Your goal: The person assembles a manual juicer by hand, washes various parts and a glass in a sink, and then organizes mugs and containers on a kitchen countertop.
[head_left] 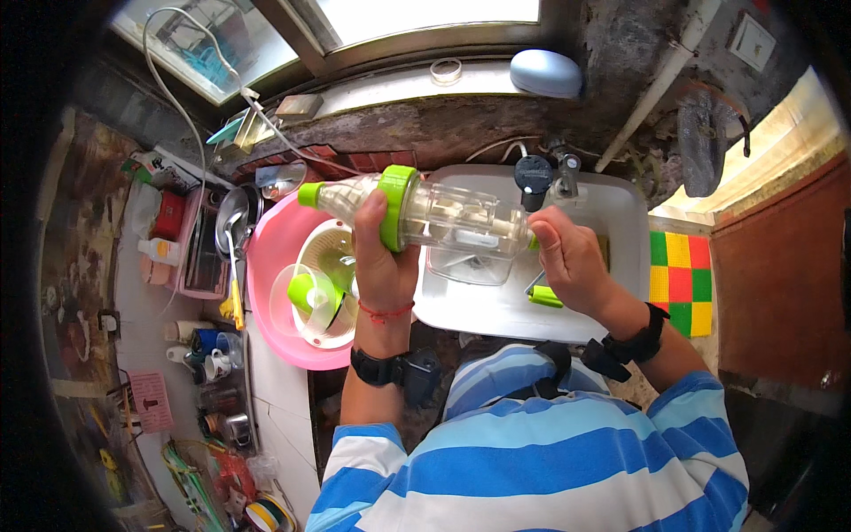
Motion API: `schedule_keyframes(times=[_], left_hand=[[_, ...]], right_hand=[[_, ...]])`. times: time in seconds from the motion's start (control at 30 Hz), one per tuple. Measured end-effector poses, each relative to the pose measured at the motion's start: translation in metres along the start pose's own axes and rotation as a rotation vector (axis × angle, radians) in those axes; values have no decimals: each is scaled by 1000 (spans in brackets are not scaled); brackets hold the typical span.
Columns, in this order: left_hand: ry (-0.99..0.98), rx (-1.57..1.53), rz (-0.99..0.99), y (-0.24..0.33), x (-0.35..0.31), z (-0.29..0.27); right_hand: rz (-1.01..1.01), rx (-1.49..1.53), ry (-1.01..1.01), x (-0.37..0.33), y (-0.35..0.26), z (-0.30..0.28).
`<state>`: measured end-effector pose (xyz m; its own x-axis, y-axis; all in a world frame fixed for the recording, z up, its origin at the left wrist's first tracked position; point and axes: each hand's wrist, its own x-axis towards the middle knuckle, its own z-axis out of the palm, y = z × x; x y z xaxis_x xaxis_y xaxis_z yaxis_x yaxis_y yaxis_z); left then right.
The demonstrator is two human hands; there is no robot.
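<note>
at 9 o'clock the pink basin (266,293) holds a white strainer (330,266). the left hand (383,257) is closed around the green collar of the clear plastic juicer body (443,217), held level over the white sink (620,213). the right hand (572,257) pinches its 3 o'clock end. if the parts are wet, the body may slip and fall into the sink.

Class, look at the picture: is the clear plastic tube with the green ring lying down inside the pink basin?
No: both hands hold the tube up in the air, above the white sink, beside the pink basin.
</note>
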<state>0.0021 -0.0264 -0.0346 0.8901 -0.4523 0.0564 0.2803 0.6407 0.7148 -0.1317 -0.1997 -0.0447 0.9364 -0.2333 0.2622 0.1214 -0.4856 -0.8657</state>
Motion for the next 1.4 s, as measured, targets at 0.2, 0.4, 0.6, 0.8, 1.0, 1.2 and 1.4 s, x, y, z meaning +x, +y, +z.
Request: schedule_keyframes(times=[0.2, 0.4, 0.6, 0.8, 1.0, 1.2, 1.4], left_hand=[[32, -36, -38, 4, -1, 12], [-15, -128, -123, 9, -5, 1], [-223, 135, -52, -2, -8, -7], [-112, 93, -54, 2, -7, 8], [-74, 64, -77, -5, -9, 7], [40, 122, -95, -7, -6, 7], [77, 63, -128, -8, 0, 8]], right_hand=[[-16, 58, -23, 0, -9, -3], [9, -67, -175, 6, -18, -11], [-111, 3, -251, 1, -10, 10], [-83, -99, -130, -4, -13, 18], [-170, -222, -30, -9, -8, 20], [-128, -308, -19, -12, -5, 23], [-73, -401, -37, -8, 0, 31]])
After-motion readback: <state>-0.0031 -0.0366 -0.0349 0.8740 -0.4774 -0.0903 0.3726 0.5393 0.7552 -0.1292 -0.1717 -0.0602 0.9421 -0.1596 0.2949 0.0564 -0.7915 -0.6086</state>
